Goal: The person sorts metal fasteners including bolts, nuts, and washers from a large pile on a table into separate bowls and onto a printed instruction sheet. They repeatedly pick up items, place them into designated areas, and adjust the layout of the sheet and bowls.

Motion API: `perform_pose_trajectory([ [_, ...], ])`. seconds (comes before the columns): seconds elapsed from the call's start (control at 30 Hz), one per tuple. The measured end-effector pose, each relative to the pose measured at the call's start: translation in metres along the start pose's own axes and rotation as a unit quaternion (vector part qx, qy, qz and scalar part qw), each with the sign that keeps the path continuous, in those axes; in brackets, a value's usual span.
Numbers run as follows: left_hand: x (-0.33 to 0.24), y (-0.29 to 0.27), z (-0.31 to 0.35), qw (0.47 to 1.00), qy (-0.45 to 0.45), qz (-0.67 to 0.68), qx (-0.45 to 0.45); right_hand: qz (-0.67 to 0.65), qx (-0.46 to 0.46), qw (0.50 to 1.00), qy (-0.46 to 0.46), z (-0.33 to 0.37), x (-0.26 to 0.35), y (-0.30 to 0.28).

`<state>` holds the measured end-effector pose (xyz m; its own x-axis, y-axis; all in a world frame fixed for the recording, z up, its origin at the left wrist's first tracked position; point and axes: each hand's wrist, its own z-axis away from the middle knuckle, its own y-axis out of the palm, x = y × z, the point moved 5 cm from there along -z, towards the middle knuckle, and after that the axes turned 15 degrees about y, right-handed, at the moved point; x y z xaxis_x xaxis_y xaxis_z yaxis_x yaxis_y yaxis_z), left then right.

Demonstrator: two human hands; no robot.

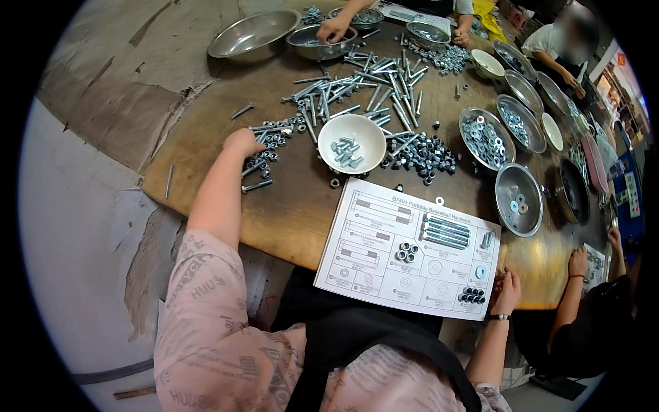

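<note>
Your left hand, partly curled, reaches the nuts and bolts at nine o'clock from the white bowl; whether it holds any is hidden. Your right hand, half curled, sits at the sheet's four o'clock edge, grip unclear.
</note>
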<state>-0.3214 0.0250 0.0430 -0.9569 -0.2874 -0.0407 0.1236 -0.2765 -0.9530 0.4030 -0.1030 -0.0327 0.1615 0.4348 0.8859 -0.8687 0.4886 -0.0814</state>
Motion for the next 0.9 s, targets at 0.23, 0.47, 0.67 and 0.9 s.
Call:
perform_pose_trajectory([
  [0.23, -0.032, -0.006, 0.026, 0.996, 0.030, -0.071, -0.042, 0.003, -0.003, 1.000, 0.004, 0.004, -0.002, 0.002],
  [0.47, -0.098, 0.008, 0.086, 0.872, 0.256, 0.395, -0.134, 0.010, 0.006, 1.000, -0.007, 0.007, -0.002, 0.004],
  [0.67, -0.206, 0.023, 0.166, 0.835, 0.531, 0.094, -0.105, -0.011, 0.015, 1.000, -0.003, 0.009, 0.001, 0.008],
  [0.9, -0.229, 0.035, 0.187, 0.801, 0.583, 0.030, -0.135, -0.001, 0.028, 1.000, -0.003, 0.013, 0.002, 0.007],
])
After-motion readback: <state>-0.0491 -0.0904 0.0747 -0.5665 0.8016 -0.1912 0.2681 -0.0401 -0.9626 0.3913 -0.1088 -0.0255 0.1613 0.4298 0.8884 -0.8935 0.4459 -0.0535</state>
